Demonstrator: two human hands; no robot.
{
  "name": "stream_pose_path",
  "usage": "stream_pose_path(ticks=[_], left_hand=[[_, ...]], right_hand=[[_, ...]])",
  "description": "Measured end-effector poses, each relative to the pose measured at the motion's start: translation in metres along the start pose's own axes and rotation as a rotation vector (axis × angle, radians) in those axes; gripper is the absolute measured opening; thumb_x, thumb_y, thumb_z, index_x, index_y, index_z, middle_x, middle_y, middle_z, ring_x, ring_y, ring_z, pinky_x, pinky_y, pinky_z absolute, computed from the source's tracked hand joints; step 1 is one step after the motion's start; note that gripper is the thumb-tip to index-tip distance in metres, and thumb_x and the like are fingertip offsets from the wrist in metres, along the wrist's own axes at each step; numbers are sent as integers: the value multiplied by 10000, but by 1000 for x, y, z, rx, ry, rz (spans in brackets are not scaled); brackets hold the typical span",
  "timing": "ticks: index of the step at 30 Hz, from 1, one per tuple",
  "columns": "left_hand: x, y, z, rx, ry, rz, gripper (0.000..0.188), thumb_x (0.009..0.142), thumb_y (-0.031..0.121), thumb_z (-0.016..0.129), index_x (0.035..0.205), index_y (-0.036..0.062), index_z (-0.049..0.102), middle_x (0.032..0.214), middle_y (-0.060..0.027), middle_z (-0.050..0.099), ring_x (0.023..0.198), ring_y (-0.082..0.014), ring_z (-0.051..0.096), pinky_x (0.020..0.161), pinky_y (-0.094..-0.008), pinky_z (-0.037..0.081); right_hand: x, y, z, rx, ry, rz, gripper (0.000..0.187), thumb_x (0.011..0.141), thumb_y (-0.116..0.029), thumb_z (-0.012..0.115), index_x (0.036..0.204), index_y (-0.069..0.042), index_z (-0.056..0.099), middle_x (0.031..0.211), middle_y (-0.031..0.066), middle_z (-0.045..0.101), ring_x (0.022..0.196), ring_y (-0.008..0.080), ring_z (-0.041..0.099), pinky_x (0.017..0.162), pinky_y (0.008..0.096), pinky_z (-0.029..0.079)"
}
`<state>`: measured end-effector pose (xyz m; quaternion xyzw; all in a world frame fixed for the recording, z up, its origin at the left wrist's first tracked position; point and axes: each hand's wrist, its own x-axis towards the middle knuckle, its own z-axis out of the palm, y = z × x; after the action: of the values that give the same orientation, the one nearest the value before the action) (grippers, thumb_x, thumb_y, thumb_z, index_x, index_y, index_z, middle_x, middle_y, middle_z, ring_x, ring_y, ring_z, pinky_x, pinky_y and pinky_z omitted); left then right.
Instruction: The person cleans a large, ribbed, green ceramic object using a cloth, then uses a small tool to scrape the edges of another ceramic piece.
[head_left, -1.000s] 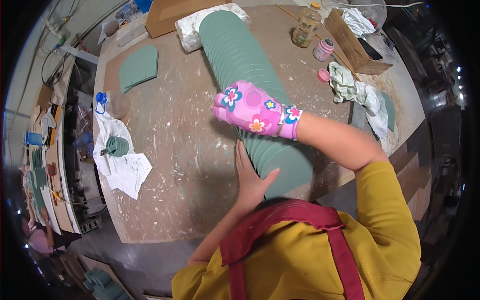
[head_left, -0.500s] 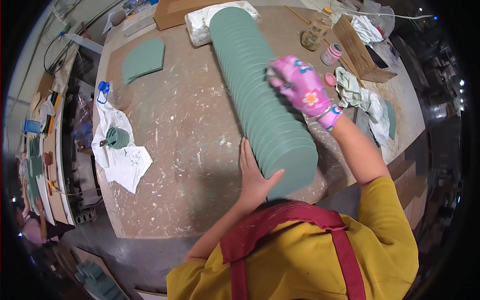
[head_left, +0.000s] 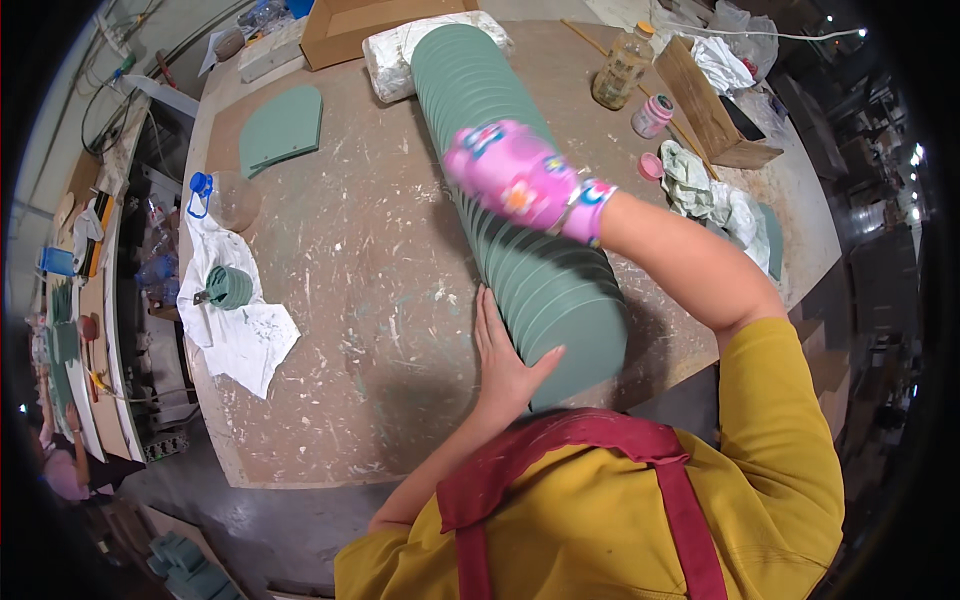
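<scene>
A long row of overlapping green sheets with rounded ends [head_left: 578, 345] lies across the table, running away from me. My bare left hand [head_left: 507, 368] rests at its near left corner, fingers stretched along the side and thumb on the nearest sheet. My right hand [head_left: 512, 180], in a pink flowered glove, is over the far half of the row, near its left edge. Motion blurs its fingers, and what they hold, if anything, does not show. The far end of the row leans on a white wrapped block [head_left: 390, 65].
Left on the table [head_left: 340, 330] lie more green sheets [head_left: 282, 130], a white cloth [head_left: 235, 345], a green-coated cup [head_left: 229, 287] and a blue-capped bottle [head_left: 201, 187]. Right stand an oil-like bottle [head_left: 622, 68], a pink jar [head_left: 652, 117], a wooden box [head_left: 715, 105] and crumpled cloths [head_left: 735, 205].
My right hand has swept left across the row, from its right edge to its left edge. My left hand keeps its place at the near corner. The view has shifted slightly.
</scene>
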<state>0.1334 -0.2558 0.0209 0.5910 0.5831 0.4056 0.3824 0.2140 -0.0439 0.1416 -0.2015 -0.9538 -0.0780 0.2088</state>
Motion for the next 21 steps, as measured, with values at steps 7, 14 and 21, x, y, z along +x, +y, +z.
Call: stream_pose_path(ticks=[7,14,21], left_hand=[[1,4,1,32,-4,-10,1166,668,346,806,1473,-28,51,1501,-283,138,1380,-446,180,1130,-509,184],[1,-1,0,26,-4,-5,1161,679,342,802,1475,-27,41,1505,-280,133,1387,-443,170,1133,-503,177],[3,5,-2,27,-42,-26,1164,691,340,794,1478,-18,14,1508,-283,121,1391,-444,155,1136,-504,167]], right_hand=[[-90,27,-11,226,223,823,372,886,-279,614,1101,24,606,1015,211,631,950,349,627,828,398,499],[-124,32,-8,402,259,1020,394,878,-302,620,1115,12,596,1064,209,624,982,373,612,857,397,479],[-110,27,-18,155,141,814,360,853,-259,617,1132,-34,586,1024,169,625,944,356,621,817,411,498]])
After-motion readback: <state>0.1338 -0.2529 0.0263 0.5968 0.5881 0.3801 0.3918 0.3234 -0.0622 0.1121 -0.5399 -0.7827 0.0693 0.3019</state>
